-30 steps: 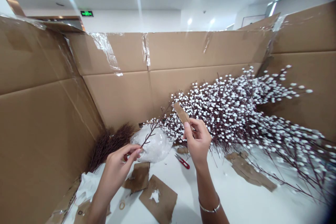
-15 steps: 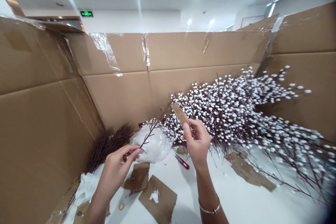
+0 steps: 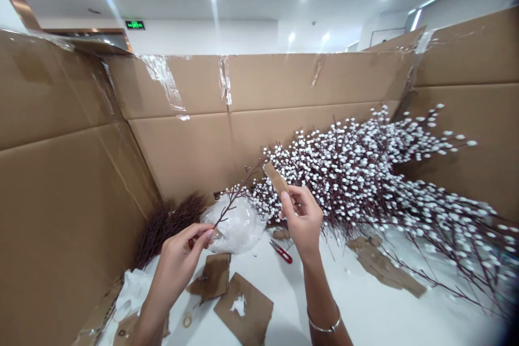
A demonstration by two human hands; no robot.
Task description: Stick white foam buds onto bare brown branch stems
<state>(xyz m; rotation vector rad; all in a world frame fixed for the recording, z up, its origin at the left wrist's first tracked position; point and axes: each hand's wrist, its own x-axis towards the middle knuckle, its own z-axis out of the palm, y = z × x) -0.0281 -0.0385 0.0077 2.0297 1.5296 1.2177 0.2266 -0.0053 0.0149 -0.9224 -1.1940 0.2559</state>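
Between thumb and fingers, my left hand (image 3: 180, 259) pinches the lower end of a bare dark brown twig (image 3: 229, 206) that slants up to the right. My right hand (image 3: 300, 219) grips a narrow strip of brown cardboard (image 3: 276, 177), its free end pointing up and left near the twig's top; whether they touch I cannot tell. Behind the twig rests a clear plastic bag (image 3: 239, 224) of small white pieces. Red-handled thread snips (image 3: 281, 252) lie on the white table, left of my right wrist. The fingertips of both hands are partly hidden.
A large heap of branches with white buds (image 3: 348, 167) fills the right side. Bare brown twigs (image 3: 168, 230) are bundled at left. Cardboard pieces (image 3: 255, 311), a torn cardboard piece (image 3: 385, 265) and a tape ring (image 3: 187, 319) lie on the table. Tall cardboard walls (image 3: 182, 146) surround it.
Both hands keep their holds on the twig and the cardboard strip, shifting only very slightly left in the picture. The whole view has moved a little; nothing was taken or let go.
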